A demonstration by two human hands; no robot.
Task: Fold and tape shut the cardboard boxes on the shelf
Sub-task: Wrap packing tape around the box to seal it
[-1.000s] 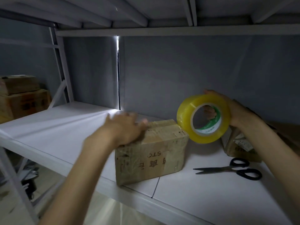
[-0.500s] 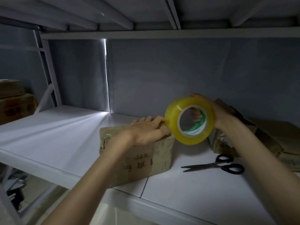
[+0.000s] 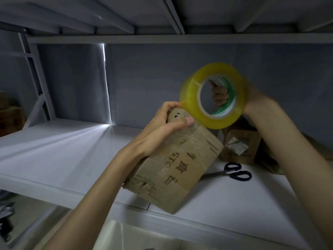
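A brown cardboard box (image 3: pixel 178 166) with printed characters is tipped up on its lower edge near the front of the white shelf (image 3: pixel 72 150). My left hand (image 3: pixel 167 121) grips its raised top end, thumb pressed on the front face. My right hand (image 3: pixel 252 94) holds a yellow tape roll (image 3: pixel 212 94) just above that end, fingers curled through the core. The roll's left edge touches my left fingertips at the box top.
Black scissors (image 3: pixel 232 173) lie on the shelf right of the box. A second small cardboard box (image 3: pixel 239 147) stands behind them, with flattened cardboard (image 3: pixel 320 147) further right. More brown boxes (image 3: pixel 9 114) sit at far left. An upper shelf (image 3: pixel 180 38) runs overhead.
My left hand has tilted the box up from lying flat, raising its top end. My right hand has lifted the tape roll higher and to the right, above the box.
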